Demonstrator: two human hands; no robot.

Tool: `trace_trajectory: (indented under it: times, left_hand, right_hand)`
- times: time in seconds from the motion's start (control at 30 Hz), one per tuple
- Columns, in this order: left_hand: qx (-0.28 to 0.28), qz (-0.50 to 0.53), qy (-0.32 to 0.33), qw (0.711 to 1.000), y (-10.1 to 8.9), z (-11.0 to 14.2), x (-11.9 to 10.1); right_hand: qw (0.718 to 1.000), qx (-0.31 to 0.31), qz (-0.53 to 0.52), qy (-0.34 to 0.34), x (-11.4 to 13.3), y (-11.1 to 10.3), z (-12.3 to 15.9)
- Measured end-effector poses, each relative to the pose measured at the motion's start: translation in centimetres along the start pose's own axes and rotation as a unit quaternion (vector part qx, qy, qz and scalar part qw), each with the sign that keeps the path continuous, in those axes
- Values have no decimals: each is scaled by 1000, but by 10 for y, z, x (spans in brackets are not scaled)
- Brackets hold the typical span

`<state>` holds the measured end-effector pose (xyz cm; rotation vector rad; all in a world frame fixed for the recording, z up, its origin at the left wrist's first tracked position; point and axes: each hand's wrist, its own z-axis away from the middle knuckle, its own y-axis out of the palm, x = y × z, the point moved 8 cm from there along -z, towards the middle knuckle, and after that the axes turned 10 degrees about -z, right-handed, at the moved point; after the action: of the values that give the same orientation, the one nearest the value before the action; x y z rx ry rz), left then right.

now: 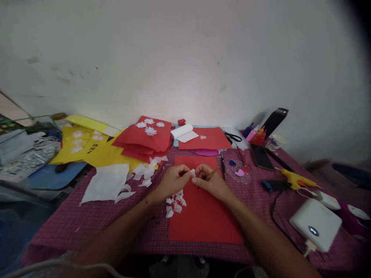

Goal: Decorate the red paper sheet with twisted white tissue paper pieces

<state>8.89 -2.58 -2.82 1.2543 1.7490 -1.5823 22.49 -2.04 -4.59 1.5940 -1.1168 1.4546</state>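
Over a sheet of red paper (205, 220), my left hand (175, 179) and my right hand (211, 184) meet fingertip to fingertip. Both pinch a small scrap of white tissue paper (193, 173) between thumb and forefinger. A thin brown stick (214, 172) also runs through my right hand; its kind is unclear. Torn scraps of tissue (176, 202) lie in a small heap on the sheet's left edge, just below my left hand. Farther left are a larger piece of white tissue (106, 183) and more torn strips (147, 170).
Behind are stacked red sheets with white paper flowers (150, 131), a tissue roll (182, 132) and black scissors (232, 136). On the right lie a paint palette (239, 170), a yellow glue gun (295, 179) with its cord, and a white power bank (315, 224). Yellow paper (98, 150) lies left.
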Motion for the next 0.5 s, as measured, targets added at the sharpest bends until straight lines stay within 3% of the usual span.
trace_trajectory:
  times: [0.2,0.5]
  left_hand:
    - [30,38,-12,999,6,0,4]
    - [20,89,-57,994,6,-2,14]
  right_hand:
    - [998,-37,21,-42,2,-2,-2]
    - [997,-73,11,-33,6,-15,0]
